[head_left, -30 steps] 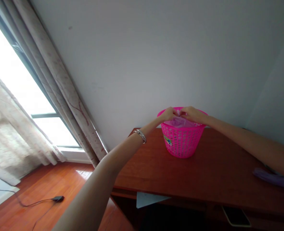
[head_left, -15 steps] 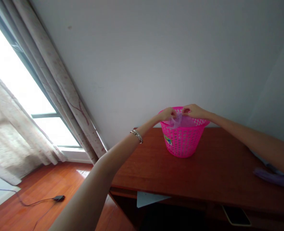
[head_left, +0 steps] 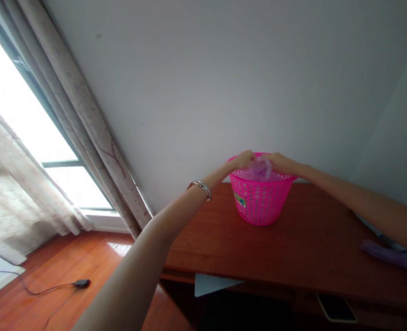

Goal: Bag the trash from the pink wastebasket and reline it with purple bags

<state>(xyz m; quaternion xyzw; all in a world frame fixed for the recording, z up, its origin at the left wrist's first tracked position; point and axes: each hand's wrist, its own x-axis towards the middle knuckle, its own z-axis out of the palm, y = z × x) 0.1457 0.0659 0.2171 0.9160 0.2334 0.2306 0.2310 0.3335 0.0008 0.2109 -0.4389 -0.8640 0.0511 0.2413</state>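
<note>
A bright pink plastic basket [head_left: 262,202] with a lattice of holes stands upright on the brown wooden desk [head_left: 313,239], close to the wall. Over its opening, a thin purple plastic bag [head_left: 261,170] is bunched between my hands. My left hand [head_left: 245,159] is closed on the bag at the left of the opening, its wrist wearing a silver bracelet. From the right, my right hand [head_left: 275,162] pinches the same bag, with its fingertips partly hidden by the plastic. The lower part of the bag is out of sight inside the basket.
More purple plastic [head_left: 392,255] lies at the desk's right side. A phone [head_left: 336,307] rests below the front edge, and a white sheet [head_left: 213,284] sticks out underneath. A black adapter [head_left: 82,283] with a cable is on the floor near the curtain [head_left: 82,115].
My left hand has shifted slightly right and my right hand has turned lower into the basket's opening. The bag between them now forms a raised loop.
</note>
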